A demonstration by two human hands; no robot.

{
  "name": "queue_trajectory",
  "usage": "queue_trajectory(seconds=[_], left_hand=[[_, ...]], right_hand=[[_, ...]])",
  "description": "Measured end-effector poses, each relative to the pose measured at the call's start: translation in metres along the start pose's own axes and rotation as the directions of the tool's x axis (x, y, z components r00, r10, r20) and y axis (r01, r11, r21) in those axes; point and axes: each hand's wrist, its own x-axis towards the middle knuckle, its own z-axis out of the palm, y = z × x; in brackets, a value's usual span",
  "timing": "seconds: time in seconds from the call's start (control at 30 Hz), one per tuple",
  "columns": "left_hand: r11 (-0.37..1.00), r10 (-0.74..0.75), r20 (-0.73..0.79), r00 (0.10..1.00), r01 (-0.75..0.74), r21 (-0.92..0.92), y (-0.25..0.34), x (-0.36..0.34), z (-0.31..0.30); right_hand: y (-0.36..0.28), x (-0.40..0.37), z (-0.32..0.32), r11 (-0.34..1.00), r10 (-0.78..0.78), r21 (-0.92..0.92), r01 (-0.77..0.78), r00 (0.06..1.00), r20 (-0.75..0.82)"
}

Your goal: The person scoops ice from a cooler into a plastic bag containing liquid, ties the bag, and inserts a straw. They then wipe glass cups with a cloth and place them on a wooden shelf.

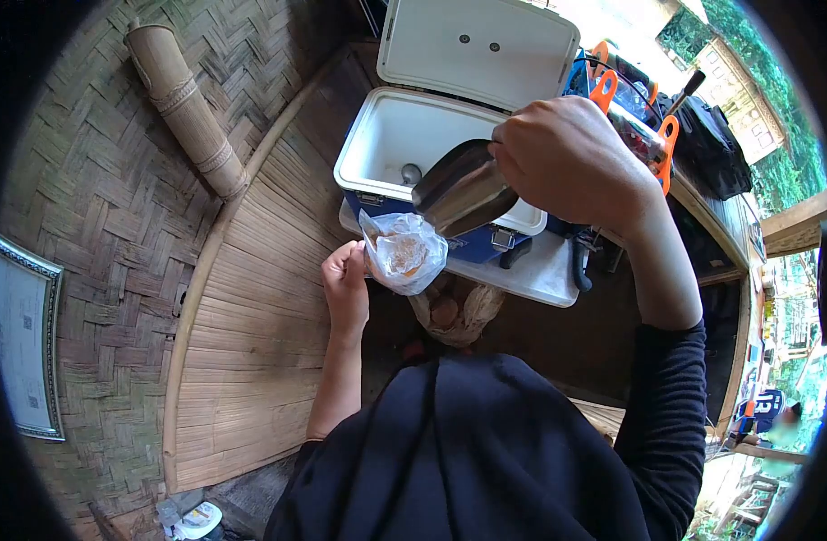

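My left hand [346, 287] pinches the rim of a clear plastic bag [429, 267], whose mouth faces up. Pale, ice-like bits and something orange-brown show inside it. My right hand [580, 162] is closed round a metal scoop [465, 191], its handle hidden by the fingers. The scoop tilts down to the left, its lip right by the bag's mouth. Behind both stands a blue and white cooler box [346, 171] with its lid [477, 59] raised. A small round metal thing [411, 173] lies inside the cooler; the scoop and my right hand cover part of the box.
The cooler stands on a white surface [531, 275]. To the right are orange-handled items [668, 153] and a black bag [713, 149]. A slatted bamboo bench [260, 298] runs along the left, below a woven wall with a bamboo tube [183, 108] and a framed sheet [26, 338].
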Motion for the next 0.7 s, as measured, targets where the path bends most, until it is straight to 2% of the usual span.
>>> queue_trajectory(seconds=[0.13,0.23,0.33,0.4,0.47,0.53,0.6,0.67,0.7], left_hand=[[0.999,0.005,-0.003,1.0,-0.005,-0.046,0.005,0.002,0.006],[0.998,0.011,0.009,1.0,-0.01,-0.057,0.007,0.004,0.007],[0.998,0.022,0.001,1.0,-0.022,-0.059,0.008,0.005,0.008],[0.997,0.035,-0.015,0.999,-0.036,-0.066,0.008,0.007,0.009],[0.998,0.031,-0.009,0.999,-0.032,-0.058,0.006,0.008,0.005],[0.998,0.027,-0.011,1.0,-0.028,-0.048,0.003,0.009,0.002],[0.999,0.024,-0.02,1.0,-0.025,-0.038,0.002,0.009,0.001],[0.999,0.04,-0.011,0.999,-0.04,-0.008,0.001,0.01,-0.001],[0.999,0.047,-0.007,0.999,-0.047,0.01,0.001,0.011,-0.002]], right_hand=[[0.0,-0.005,-0.009,1.0,0.006,0.006,-0.006,1.0,-0.028],[0.014,-0.004,-0.012,0.996,0.053,0.076,-0.052,0.999,-0.012],[0.029,0.013,0.009,0.969,0.243,0.0,-0.247,0.952,0.186],[0.059,0.03,0.075,0.982,0.188,-0.078,-0.172,0.935,0.301],[0.065,0.047,0.131,0.955,0.287,-0.078,-0.287,0.82,0.495],[0.079,0.055,0.211,0.911,0.348,0.019,-0.411,0.796,0.495],[0.078,0.058,0.264,0.859,0.41,0.077,-0.507,0.768,0.492],[0.095,0.067,0.336,0.889,0.254,0.146,-0.434,0.733,0.631],[0.09,0.067,0.341,0.899,0.208,0.17,-0.403,0.735,0.645]])
